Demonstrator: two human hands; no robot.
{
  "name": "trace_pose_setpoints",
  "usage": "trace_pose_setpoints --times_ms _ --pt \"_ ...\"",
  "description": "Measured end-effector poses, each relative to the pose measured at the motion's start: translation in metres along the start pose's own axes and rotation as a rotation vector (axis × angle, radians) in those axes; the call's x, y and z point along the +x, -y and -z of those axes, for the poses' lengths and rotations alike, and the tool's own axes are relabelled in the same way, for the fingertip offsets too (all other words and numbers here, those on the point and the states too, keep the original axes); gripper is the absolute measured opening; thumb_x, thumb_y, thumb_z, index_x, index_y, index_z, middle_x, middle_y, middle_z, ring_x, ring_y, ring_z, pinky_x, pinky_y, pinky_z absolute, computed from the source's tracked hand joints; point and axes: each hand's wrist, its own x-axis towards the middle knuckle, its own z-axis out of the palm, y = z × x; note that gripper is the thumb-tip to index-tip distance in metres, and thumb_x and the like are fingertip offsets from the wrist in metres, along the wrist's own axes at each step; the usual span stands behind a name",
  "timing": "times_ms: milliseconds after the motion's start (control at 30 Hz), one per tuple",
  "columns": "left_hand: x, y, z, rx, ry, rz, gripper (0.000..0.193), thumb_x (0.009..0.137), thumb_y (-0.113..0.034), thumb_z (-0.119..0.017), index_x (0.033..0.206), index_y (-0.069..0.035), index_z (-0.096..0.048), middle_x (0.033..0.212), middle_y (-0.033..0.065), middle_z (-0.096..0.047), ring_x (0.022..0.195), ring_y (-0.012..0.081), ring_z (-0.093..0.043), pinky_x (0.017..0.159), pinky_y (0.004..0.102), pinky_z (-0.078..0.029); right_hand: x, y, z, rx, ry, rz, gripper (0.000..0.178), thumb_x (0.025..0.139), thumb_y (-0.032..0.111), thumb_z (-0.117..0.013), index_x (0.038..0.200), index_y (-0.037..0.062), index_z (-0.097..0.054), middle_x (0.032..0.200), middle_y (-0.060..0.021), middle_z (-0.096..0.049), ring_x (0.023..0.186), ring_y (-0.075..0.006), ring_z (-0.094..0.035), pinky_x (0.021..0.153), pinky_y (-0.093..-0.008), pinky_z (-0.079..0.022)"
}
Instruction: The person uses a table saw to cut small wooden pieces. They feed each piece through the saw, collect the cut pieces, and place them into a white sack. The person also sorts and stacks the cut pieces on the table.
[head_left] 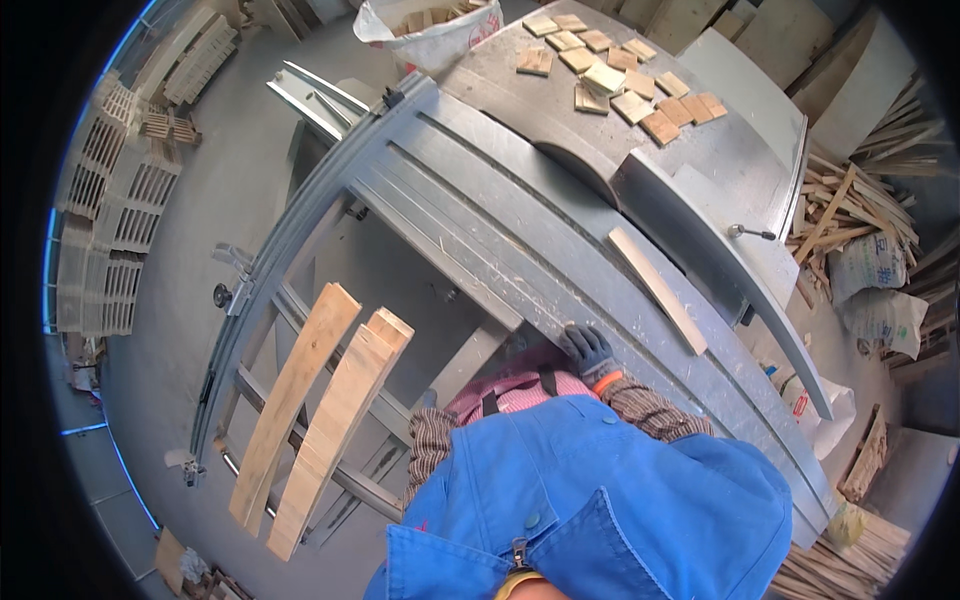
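Note:
My right hand (pixel 590 352), in a grey glove with an orange cuff, rests on the near edge of the metal saw table (pixel 480 235). Its fingers look stretched out and hold nothing I can see. Only a sliver of my left hand (pixel 428 399) shows at the end of its striped sleeve, beside my body; the fingers are hidden. A narrow wooden strip (pixel 657 290) lies on the table ahead and to the right of my right hand. Beyond the strip, a dark round saw blade (pixel 578 172) stands up from the table, next to a long metal fence (pixel 700 245).
Several small wooden pieces (pixel 604 78) lie on the far tabletop. To my left, long boards (pixel 340 430) rest across the metal frame (pixel 262 400). A white sack (pixel 440 45) holding wood pieces stands at the back. Scrap wood (pixel 850 210) is heaped at right; pallets (pixel 110 200) stand far left.

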Motion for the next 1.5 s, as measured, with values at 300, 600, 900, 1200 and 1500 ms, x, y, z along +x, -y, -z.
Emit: trace_pose_setpoints --times_ms 300,600,900,1200,1500 --pt "-0.052 -0.105 0.000 -1.163 -0.099 0.513 0.053 0.099 -0.038 -0.056 0.136 0.000 -0.053 0.133 0.0172 -0.058 0.111 0.0323 -0.061 0.098 0.0411 -0.052 0.039 -0.006 0.037 0.231 -0.052 -0.064 0.055 0.079 0.024 -0.069 0.131 0.0111 -0.058 0.137 -0.0140 -0.054 0.126 -0.0364 -0.051 0.109 -0.0525 -0.041" --pt "0.003 -0.065 0.007 -0.349 0.010 0.090 0.048 0.100 -0.034 -0.054 0.136 -0.003 -0.047 0.128 0.0164 -0.053 0.112 0.0282 -0.053 0.090 0.0367 -0.049 0.073 0.012 0.017 0.213 0.016 -0.315 0.050 0.079 0.025 -0.067 0.127 0.0125 -0.060 0.135 -0.0141 -0.055 0.124 -0.0371 -0.052 0.107 -0.0509 -0.042" --pt "0.061 -0.042 0.009 -0.958 0.118 0.348 0.031 0.097 -0.031 -0.062 0.112 -0.007 -0.048 0.097 0.0076 -0.048 0.082 0.0183 -0.047 0.067 0.0296 -0.041 0.193 0.028 0.066 0.390 0.112 -0.442 0.048 0.088 0.030 -0.067 0.131 0.0114 -0.059 0.135 -0.0161 -0.056 0.124 -0.0395 -0.051 0.106 -0.0485 -0.042" --pt "0.166 -0.049 0.015 -1.018 0.148 0.248 0.026 0.093 -0.027 -0.069 0.089 -0.011 -0.048 0.066 -0.0012 -0.044 0.052 0.0083 -0.042 0.044 0.0226 -0.033 0.308 -0.087 0.128 0.462 -0.194 -0.571 0.054 0.085 0.034 -0.076 0.131 0.0103 -0.059 0.124 -0.0181 -0.062 0.115 -0.0363 -0.060 0.099 -0.0433 -0.049" --pt "0.268 -0.107 -0.001 -0.911 -0.099 -0.149 0.011 0.095 -0.014 -0.067 0.094 -0.009 -0.057 0.068 0.0000 -0.054 0.053 0.0070 -0.048 0.045 0.0232 -0.039 0.307 -0.353 0.159 -0.027 -0.249 -1.122 0.097 0.078 0.064 -0.073 0.145 -0.0013 -0.046 0.141 -0.0220 -0.056 0.127 -0.0349 -0.056 0.103 -0.0423 -0.046"
